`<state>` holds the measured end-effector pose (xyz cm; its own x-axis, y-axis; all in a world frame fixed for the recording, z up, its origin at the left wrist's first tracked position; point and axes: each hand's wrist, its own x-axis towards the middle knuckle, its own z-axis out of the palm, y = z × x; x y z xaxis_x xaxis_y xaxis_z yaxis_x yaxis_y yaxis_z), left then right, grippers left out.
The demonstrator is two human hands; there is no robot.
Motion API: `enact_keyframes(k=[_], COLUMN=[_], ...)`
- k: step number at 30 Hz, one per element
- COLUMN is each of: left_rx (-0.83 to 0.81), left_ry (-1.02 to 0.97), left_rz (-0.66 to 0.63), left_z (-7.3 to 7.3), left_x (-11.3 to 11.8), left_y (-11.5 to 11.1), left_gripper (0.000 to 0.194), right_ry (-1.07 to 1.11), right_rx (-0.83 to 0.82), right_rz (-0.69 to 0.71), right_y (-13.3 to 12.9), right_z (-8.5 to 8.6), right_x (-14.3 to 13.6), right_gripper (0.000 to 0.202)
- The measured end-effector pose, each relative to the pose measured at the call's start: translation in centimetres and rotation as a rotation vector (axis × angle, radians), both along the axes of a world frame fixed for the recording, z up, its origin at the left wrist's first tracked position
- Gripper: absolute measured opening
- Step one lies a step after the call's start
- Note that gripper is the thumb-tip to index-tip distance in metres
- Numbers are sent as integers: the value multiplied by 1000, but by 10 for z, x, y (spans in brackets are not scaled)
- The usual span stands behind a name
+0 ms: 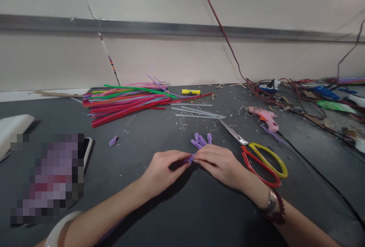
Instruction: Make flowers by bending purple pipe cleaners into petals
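Both hands meet over the middle of the dark table, pinching purple pipe cleaner. My left hand is closed, thumb and fingertips pressed on the strand near its twist. Across from it, my right hand is closed on the same purple pipe cleaner, whose several bent loops stick out above the fingers. Part of the piece is hidden by the hands. A small separate purple loop lies to the left. To the right of my right hand rest scissors with one red and one yellow handle.
A bundle of colourful pipe cleaners lies at the back, beside a yellow tube and several clear glue sticks. A pink glue gun with a black cord sits right, before tangled wires. A phone with a blurred screen is left.
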<state>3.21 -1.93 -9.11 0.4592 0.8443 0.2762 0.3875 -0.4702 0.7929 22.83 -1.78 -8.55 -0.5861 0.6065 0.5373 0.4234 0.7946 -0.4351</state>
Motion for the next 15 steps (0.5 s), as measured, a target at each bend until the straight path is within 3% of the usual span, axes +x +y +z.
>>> enact_keyframes(k=[3, 6, 9, 15], left_rx=[193, 135, -186, -1106], left_ry=[30, 8, -90, -568], left_rz=[-3, 10, 45, -21], left_z=[1, 3, 7, 6], left_x=[-1, 0, 1, 2], left_y=[-3, -4, -2, 6], left_gripper=[15, 14, 13, 17], right_ry=[27, 41, 28, 23], right_rx=[-23, -11, 34, 145], right_rz=[-9, -9, 21, 83], right_y=[-1, -1, -1, -4], right_z=[1, 2, 4, 9], right_x=[-2, -2, 0, 4], right_gripper=[15, 14, 14, 17])
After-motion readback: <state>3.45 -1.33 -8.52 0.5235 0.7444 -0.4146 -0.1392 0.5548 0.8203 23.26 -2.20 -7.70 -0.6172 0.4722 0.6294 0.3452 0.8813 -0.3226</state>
